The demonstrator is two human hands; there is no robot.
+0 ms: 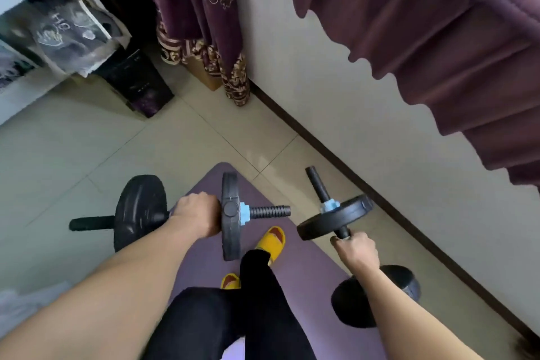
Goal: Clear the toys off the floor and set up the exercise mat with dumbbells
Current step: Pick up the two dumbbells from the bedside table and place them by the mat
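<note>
A purple exercise mat [301, 280] lies unrolled on the tiled floor under my feet in yellow slippers [273, 238]. My left hand [198, 215] grips the bar of a black dumbbell [140, 212], held level above the mat's far end, with plates on both sides of the fist and a blue nut on the right. My right hand [355, 251] holds a second black dumbbell [336, 221] tilted, one plate above the fist and one below near my forearm. No toys are in sight.
A white wall with a dark baseboard [365, 181] runs along the mat's right side. Purple curtains [198, 23] hang ahead. A dark bin [137, 82] and a white shelf unit with bagged items [64, 35] stand at the left.
</note>
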